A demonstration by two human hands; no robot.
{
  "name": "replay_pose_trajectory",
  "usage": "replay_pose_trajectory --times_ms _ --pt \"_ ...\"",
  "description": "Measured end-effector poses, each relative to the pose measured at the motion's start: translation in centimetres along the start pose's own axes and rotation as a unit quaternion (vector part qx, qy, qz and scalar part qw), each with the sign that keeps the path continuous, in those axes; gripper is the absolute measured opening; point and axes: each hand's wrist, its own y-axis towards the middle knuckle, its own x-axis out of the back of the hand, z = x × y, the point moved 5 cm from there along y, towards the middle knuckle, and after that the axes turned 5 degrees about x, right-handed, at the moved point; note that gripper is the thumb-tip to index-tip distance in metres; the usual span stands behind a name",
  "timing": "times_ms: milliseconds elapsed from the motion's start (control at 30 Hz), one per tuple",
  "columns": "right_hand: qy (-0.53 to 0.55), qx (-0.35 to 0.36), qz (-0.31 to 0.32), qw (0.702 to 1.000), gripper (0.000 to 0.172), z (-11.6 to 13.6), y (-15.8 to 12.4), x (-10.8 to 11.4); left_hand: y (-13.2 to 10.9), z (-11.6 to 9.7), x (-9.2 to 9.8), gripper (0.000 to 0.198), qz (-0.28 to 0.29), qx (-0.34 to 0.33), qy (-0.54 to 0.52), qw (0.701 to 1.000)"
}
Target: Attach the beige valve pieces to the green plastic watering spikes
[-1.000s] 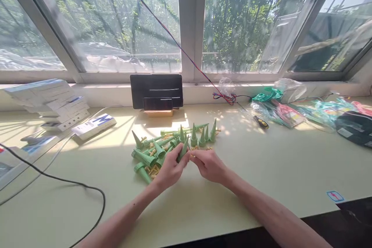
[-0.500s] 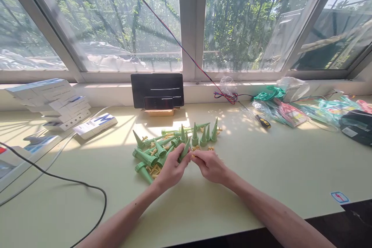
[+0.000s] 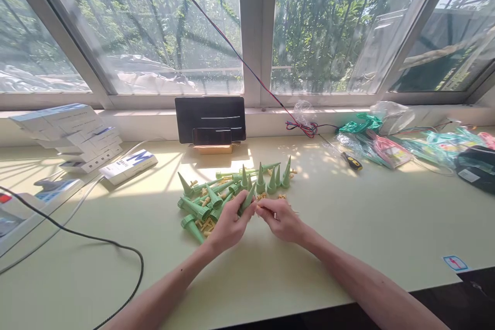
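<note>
Green pointy spike (image 3: 246,201) gripped in left hand (image 3: 228,224), right hand (image 3: 281,220) pinching small yellow piece (image 3: 260,208) against it, green pile (image 3: 204,201) behind on pale bench (image 3: 348,227).

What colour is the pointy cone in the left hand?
The pointed plastic cone is green; head view.

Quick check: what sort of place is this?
Probably a home workbench by a window: a pile of green spikes, one spike in the left hand, a propped tablet, stacked boxes.
</note>
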Motion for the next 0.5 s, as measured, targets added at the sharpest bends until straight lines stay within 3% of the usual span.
replay_pose_trajectory --times_ms 267,500 --pt "0.023 -0.015 0.009 1.0 0.033 0.1 0.05 0.1 0.01 -0.4 0.07 0.024 0.004 0.0 0.001 1.0" --pt "-0.015 0.021 0.008 1.0 0.031 0.3 -0.06 0.25 0.07 -0.72 -0.06 0.026 -0.004 0.001 -0.013 1.0"
